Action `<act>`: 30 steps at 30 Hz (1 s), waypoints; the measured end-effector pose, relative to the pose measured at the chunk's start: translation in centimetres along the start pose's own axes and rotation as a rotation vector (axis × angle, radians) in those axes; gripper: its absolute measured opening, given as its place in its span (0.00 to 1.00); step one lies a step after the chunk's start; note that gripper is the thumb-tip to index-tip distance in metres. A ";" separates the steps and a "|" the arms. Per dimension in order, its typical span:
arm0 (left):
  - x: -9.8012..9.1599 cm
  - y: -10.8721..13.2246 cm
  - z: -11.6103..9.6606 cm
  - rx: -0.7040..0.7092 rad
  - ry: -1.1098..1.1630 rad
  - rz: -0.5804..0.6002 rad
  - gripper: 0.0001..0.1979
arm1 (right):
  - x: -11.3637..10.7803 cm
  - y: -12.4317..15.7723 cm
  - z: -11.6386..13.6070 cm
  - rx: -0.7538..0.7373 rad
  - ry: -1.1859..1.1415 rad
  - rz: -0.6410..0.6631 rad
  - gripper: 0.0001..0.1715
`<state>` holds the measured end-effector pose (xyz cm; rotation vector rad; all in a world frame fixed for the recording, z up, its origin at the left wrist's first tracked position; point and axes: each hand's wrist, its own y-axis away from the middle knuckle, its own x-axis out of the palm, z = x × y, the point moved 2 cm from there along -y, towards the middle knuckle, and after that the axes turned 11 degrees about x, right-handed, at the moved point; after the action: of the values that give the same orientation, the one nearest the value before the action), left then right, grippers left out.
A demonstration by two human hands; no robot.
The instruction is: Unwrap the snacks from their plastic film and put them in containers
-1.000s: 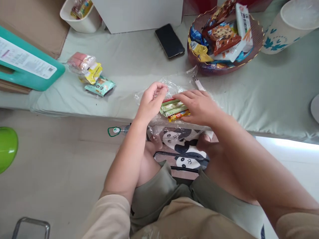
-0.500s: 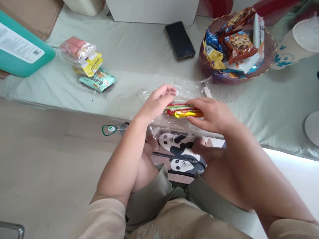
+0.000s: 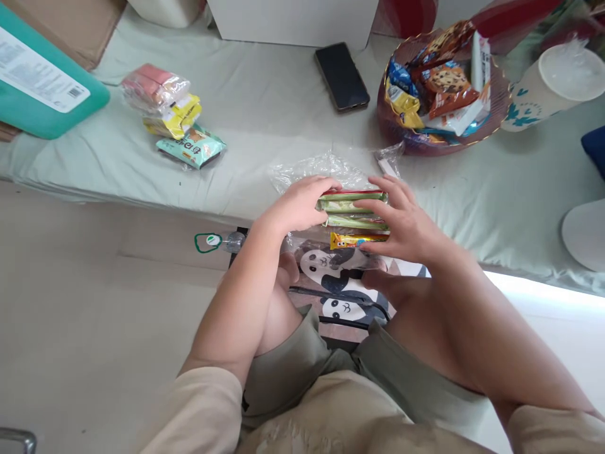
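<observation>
A bundle of slim green stick-shaped snack packets [image 3: 352,206] lies across between my hands at the table's front edge, with a strip of red along its top. My left hand [image 3: 302,205] closes on the left ends, thumb below and fingers above. A yellow snack stick [image 3: 347,241] sits below the green ones, nearest me. My right hand [image 3: 401,217] holds the right ends, its fingers spread across the green packets and its thumb by the yellow stick. A crumpled clear plastic bag [image 3: 305,169] lies behind and under the packets.
A ribbed bowl [image 3: 444,135] full of wrapped snacks stands at back right, beside a paper cup [image 3: 532,94]. A phone [image 3: 343,75] lies at the back. Wrapped snacks [image 3: 191,146] and a green jug [image 3: 89,110] are on the left. A panda-print surface [image 3: 338,309] is below.
The packets have spread from a tight bundle, so several green ones now show, and the yellow stick has moved towards me. My left fingers have closed onto the left ends; my right fingers have spread.
</observation>
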<state>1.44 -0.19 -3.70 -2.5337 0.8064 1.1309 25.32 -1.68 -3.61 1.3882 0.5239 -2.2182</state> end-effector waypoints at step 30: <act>0.7 -1.6 -1.2 -0.104 -0.260 0.013 0.21 | -0.4 0.3 -0.8 0.100 -0.184 0.209 0.19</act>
<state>3.48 0.32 -3.36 -2.3940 0.7142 1.5038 26.21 -1.42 -3.58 1.2104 0.1970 -2.1965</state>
